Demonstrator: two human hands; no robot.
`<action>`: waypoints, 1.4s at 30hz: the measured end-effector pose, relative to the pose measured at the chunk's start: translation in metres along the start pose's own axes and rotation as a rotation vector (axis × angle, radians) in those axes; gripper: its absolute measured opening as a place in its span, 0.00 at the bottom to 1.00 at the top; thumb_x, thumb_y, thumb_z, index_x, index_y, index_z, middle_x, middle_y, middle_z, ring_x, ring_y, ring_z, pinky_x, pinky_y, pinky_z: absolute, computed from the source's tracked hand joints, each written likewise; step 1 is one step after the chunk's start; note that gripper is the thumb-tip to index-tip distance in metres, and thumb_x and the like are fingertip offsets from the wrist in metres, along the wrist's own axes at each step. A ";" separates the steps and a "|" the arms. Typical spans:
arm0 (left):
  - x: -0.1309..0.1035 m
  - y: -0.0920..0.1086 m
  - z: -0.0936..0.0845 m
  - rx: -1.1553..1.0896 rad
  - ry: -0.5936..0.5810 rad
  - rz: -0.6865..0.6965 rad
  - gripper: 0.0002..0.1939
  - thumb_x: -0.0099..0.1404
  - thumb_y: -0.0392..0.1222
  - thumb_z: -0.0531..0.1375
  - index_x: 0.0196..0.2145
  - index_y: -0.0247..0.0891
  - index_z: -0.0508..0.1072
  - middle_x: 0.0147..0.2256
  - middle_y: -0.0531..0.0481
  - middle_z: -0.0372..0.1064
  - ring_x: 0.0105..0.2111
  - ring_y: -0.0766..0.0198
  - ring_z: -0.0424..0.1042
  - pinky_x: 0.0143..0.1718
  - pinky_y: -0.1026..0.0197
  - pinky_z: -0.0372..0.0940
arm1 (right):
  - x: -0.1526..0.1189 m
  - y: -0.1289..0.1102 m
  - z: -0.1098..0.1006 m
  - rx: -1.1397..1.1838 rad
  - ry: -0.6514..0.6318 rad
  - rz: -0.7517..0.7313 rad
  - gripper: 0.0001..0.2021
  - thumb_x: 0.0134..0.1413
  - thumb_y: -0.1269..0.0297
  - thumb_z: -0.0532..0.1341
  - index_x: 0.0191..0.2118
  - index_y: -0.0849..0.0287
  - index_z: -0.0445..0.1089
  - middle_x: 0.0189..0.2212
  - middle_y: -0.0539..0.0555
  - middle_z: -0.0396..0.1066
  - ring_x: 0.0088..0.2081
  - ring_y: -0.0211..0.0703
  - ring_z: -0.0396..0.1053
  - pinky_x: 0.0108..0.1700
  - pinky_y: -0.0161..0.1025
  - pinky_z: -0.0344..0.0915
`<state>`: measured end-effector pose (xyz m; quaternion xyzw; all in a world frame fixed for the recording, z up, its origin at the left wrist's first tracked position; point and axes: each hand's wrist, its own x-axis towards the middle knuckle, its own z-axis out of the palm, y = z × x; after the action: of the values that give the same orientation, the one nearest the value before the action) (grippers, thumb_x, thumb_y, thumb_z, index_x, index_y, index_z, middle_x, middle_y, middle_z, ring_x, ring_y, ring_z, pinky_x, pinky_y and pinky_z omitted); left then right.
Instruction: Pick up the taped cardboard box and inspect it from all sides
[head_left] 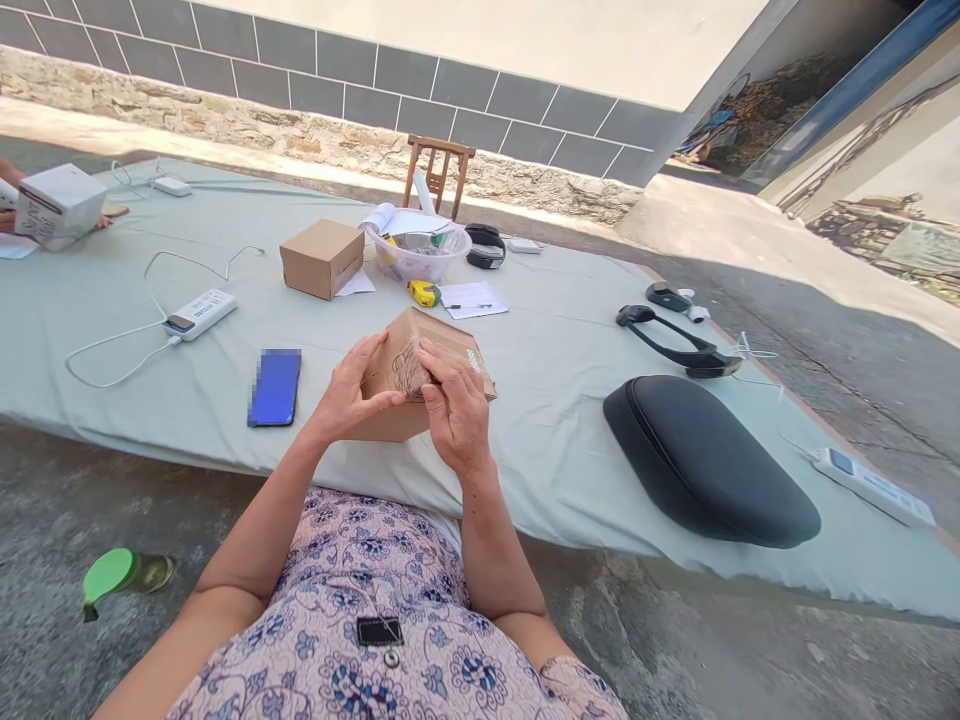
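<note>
At the draped counter (551, 400), clasped a cardboard box (394, 423) between left grip (351, 388) and right grip (455, 405), over possibly crinkled tape (409, 372).

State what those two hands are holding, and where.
A cardboard box: the left hand holds its left side; the right hand rests over its near top part.

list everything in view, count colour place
table: 1, pale green, centre
boxes: 2 brown, centre; 1 white, far left
basin: 1, pinkish, back centre
papers: several, white, mostly near basin
tape measure: 1, yellow, before basin
phone: 1, blue screen, left
case: 1, black, right
devices: 3, dark, beside basin, right
power strips: 4+, white, scattered
chair: 1, brown, behind table
jar: 1, green lid, ground left
wall: 1, cream, grey, back
other person: 1, far left
left hand, right hand: 2, on near box
</note>
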<state>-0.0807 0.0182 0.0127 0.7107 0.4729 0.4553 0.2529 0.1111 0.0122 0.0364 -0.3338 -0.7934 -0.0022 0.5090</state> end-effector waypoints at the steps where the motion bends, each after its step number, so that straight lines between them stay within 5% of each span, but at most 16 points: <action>1: -0.001 -0.002 -0.001 0.001 -0.019 -0.005 0.48 0.59 0.68 0.61 0.68 0.40 0.55 0.70 0.39 0.50 0.70 0.45 0.49 0.70 0.44 0.47 | 0.000 0.003 0.001 0.010 0.019 0.002 0.17 0.70 0.61 0.50 0.58 0.52 0.68 0.58 0.57 0.73 0.60 0.46 0.69 0.61 0.50 0.65; 11: -0.011 0.003 -0.004 0.266 -0.004 -0.012 0.57 0.51 0.69 0.66 0.69 0.39 0.52 0.68 0.35 0.53 0.67 0.38 0.54 0.66 0.40 0.53 | -0.004 0.023 0.009 0.123 0.162 0.136 0.16 0.67 0.60 0.54 0.57 0.51 0.68 0.55 0.55 0.74 0.59 0.49 0.69 0.62 0.51 0.63; 20: -0.029 0.017 0.042 0.506 0.295 0.040 0.66 0.44 0.75 0.66 0.68 0.32 0.50 0.61 0.26 0.58 0.61 0.36 0.60 0.58 0.38 0.58 | -0.001 0.015 0.015 0.282 0.316 0.542 0.13 0.63 0.54 0.57 0.47 0.56 0.71 0.49 0.56 0.75 0.52 0.47 0.71 0.56 0.47 0.67; 28: -0.039 0.026 0.068 0.616 0.436 0.153 0.62 0.53 0.75 0.61 0.69 0.25 0.48 0.60 0.23 0.62 0.59 0.39 0.65 0.56 0.45 0.62 | -0.003 0.017 0.011 0.405 0.347 0.626 0.16 0.62 0.50 0.57 0.46 0.57 0.70 0.47 0.56 0.77 0.48 0.46 0.73 0.52 0.44 0.69; 42: -0.047 0.035 0.066 0.729 0.345 0.094 0.64 0.46 0.73 0.67 0.68 0.27 0.54 0.63 0.21 0.55 0.62 0.34 0.59 0.56 0.41 0.60 | -0.008 0.016 0.012 0.598 0.276 0.633 0.16 0.61 0.53 0.59 0.50 0.55 0.71 0.50 0.55 0.75 0.52 0.46 0.72 0.55 0.44 0.68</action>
<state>-0.0136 -0.0345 -0.0088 0.6878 0.6059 0.3814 -0.1197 0.1122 0.0245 0.0190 -0.3946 -0.5429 0.3381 0.6597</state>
